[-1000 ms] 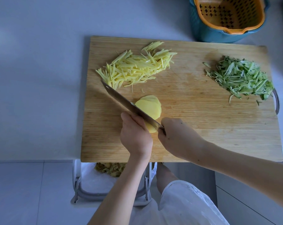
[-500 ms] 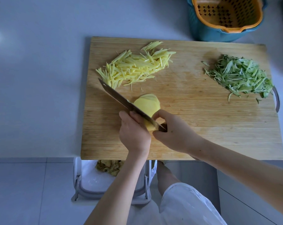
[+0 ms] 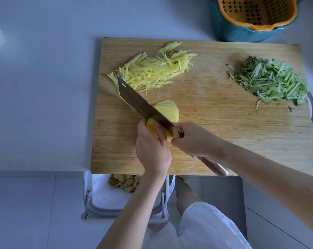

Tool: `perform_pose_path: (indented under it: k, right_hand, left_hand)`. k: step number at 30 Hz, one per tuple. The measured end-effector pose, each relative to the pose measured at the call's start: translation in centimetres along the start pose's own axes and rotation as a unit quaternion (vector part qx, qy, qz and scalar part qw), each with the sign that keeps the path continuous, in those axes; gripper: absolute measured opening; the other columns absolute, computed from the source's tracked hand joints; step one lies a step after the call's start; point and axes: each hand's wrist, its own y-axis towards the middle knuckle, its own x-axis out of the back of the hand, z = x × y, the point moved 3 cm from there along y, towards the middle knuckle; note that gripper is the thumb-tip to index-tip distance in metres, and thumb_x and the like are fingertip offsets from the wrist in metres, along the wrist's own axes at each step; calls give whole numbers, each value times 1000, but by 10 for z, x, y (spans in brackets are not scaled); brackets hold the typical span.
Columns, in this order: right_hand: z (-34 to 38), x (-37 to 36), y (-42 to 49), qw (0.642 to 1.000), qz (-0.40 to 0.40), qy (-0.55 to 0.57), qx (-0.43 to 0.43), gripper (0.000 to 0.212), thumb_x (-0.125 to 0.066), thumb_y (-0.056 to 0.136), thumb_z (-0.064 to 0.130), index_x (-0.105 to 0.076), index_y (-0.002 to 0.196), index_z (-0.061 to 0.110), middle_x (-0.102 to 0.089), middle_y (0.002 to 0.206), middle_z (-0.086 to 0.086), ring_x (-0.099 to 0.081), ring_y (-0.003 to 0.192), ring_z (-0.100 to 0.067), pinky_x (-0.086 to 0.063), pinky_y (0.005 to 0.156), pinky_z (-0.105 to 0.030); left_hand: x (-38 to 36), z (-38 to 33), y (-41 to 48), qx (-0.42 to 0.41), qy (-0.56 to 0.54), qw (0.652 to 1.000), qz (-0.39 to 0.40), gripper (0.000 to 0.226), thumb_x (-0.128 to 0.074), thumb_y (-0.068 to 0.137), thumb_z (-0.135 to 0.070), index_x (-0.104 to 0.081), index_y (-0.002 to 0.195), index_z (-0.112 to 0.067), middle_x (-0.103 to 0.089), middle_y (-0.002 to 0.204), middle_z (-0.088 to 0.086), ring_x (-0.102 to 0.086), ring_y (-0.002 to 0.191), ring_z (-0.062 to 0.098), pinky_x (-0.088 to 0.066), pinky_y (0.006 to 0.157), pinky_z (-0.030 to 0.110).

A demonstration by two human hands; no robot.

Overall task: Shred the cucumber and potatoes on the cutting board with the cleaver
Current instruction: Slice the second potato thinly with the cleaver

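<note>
We record the left hand (image 3: 152, 148) gripping the potato stub (image 3: 150, 122) with curled fingers (image 3: 159, 130) at the near middle of the cutting board (image 3: 224, 141), the right hand (image 3: 195, 141) clenched on the cleaver (image 3: 139, 101) immediately right, its blade running far-left across the stub, slices (image 3: 170, 109) lying beyond.

On the cutting board (image 3: 224, 137), the right hand (image 3: 195, 141) grips the cleaver (image 3: 143, 105) over a potato (image 3: 152, 125) held by the left hand (image 3: 152, 150). Fanned slices (image 3: 168, 110) lie beside the blade. Potato shreds (image 3: 152, 71) and cucumber shreds (image 3: 270, 81) sit well apart.
</note>
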Motion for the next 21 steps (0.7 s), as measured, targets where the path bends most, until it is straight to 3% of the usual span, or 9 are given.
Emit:
perform_pose_path:
  k: [1, 2, 4, 6, 10, 12, 21]
  right_hand:
    - [1, 0, 0, 1000, -12, -24, 3, 40, -42, 87, 9, -51, 122, 26, -51, 56, -2, -42, 43, -14, -36, 43, -24]
    - [1, -1, -1, 998, -31, -50, 15, 37, -44, 88, 12, -54, 122, 19, -52, 57, 0, -43, 44, -12, -35, 44, -24]
    - [0, -3, -4, 994, -68, -83, 37, 18, -46, 90, 18, -57, 78, 11, -45, 53, 1, -37, 45, -13, -29, 45, -25]
    - [0, -5, -12, 989, -94, -104, 40, 35, -45, 92, 22, -39, 60, 10, -38, 52, -2, -30, 47, -16, -24, 45, -25]
    - [1, 1, -36, 982, -131, -127, 51, 40, -42, 95, 28, -37, 60, 10, -37, 52, -2, -28, 46, -15, -20, 42, -21]
    - [4, 7, -51, 982, -132, -125, 47, 41, -42, 95, 28, -37, 59, 11, -37, 51, 0, -28, 45, -14, -26, 42, -23]
    - [10, 12, -70, 982, -116, -150, 26, 37, -41, 95, 25, -39, 61, 10, -43, 56, -4, -33, 48, -17, -26, 45, -24]
  left_hand:
    - [0, 0, 1, 2, 1, 1000, 5, 61, -19, 91, -51, -48, 122, -7, -67, 101, 8, -64, 83, 28, -38, 61, 28]
    - [0, 0, 2, 4, 1, 1000, 13, 59, -19, 91, -50, -48, 122, -9, -67, 102, 8, -63, 82, 29, -39, 60, 29]
    - [1, 2, 4, 13, -2, 1000, 28, 51, -22, 93, -46, -48, 117, -8, -66, 98, 8, -62, 79, 30, -38, 57, 32]
    - [2, 4, 4, 22, -4, 999, 29, 46, -25, 93, -42, -48, 111, -7, -65, 94, 10, -61, 76, 32, -33, 55, 31]
    - [2, 3, 2, -3, -8, 1000, 5, 54, -19, 90, -47, -47, 102, -3, -64, 82, 14, -59, 66, 34, -24, 46, 27]
    - [1, 5, 2, -13, -6, 1000, -6, 48, -20, 92, -44, -46, 96, -3, -62, 76, 12, -57, 59, 32, -20, 42, 23]
    - [-3, 6, 2, -14, 9, 999, -28, 42, -20, 94, -36, -46, 92, -3, -60, 70, 13, -56, 55, 32, -30, 46, 27]
